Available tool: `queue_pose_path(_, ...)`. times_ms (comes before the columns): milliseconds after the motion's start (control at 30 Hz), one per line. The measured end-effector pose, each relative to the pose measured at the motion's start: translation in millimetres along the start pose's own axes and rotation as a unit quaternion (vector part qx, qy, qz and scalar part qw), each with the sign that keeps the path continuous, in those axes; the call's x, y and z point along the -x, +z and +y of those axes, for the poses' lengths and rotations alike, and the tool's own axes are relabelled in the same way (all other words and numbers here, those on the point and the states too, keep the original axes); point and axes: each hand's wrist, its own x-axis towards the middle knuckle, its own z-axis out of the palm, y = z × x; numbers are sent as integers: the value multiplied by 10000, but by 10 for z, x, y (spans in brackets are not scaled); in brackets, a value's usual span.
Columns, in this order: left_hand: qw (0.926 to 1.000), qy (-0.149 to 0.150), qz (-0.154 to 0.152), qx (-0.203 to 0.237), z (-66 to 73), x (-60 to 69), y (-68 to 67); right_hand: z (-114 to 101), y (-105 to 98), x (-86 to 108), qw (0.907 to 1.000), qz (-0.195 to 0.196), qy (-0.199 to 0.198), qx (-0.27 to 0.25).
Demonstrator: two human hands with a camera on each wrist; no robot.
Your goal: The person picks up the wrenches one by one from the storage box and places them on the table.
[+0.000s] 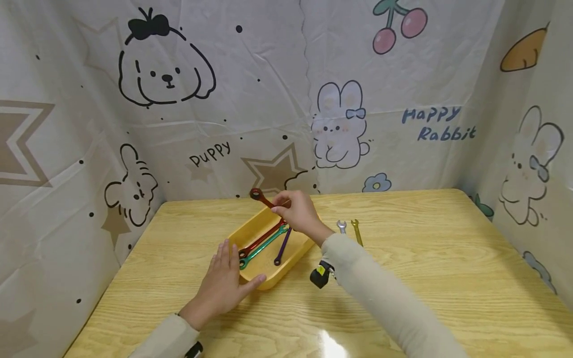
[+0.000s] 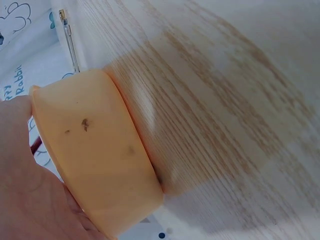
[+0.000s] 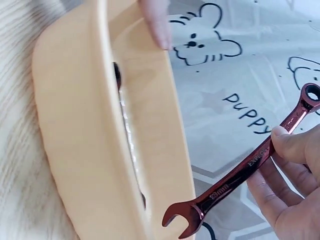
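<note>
- Right hand [image 1: 299,213]: thumb and fingers pinch the shaft of a dark red wrench [image 3: 245,170], held above the far part of the tray.
- Held wrench: crosses between thumb and fingers; in the head view its ring end projects to the left of the hand, while the right wrist view shows its open end on the opposite side, near the tray's rim.
- Left hand [image 1: 226,281]: fingers extended and thumb spread, touching the near left end of the yellow tray [image 2: 105,160].
- Tray contents: a second red wrench [image 1: 264,237], a green wrench [image 1: 264,245] just beside it, and a purple wrench [image 1: 284,244], all below the right hand.
- Table [image 1: 447,258], right of the tray: a silver wrench [image 1: 342,227] and a gold wrench [image 1: 357,233], partly hidden by the right sleeve [image 1: 380,288].
</note>
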Motion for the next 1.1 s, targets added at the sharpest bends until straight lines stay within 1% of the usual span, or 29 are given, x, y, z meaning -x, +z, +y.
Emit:
queue_pose_path(100, 10000, -13, -7, -4, 3, -3, 7, 20, -96, 0, 9996, 125, 99, -251)
queue_pose_path(267, 10000, 4, 2, 4, 6, -9, 22, 84, -260, 14, 9976, 328, 296, -531)
queue_pose_path(300, 10000, 12, 10, 4, 6, -11, 25, 103, -293, 16, 9965, 340, 353, -678)
queue_pose_path(400, 10000, 27, 36, -8, 5, -16, 35, 160, -391, 24, 9917, 363, 536, -1108)
queue_pose_path(500, 10000, 50, 44, -33, 7, -20, 39, 239, -495, 45, 9842, 384, 761, -1554)
queue_pose_path(567, 10000, 53, 41, -42, 8, -21, 40, 289, -569, 72, 9804, 412, 902, -1703)
queue_pose_path(733, 10000, 7, -20, -50, 3, -15, 31, 404, -760, 144, 9732, 485, 1237, -1877)
queue_pose_path(900, 10000, 17, 27, -36, -8, -5, 12, 535, -941, 193, 9658, 611, 1445, -2065)
queue_pose_path(1100, 10000, 46, 40, -4, -7, -3, 5, 739, -1165, 306, 9630, 634, 1566, -2099)
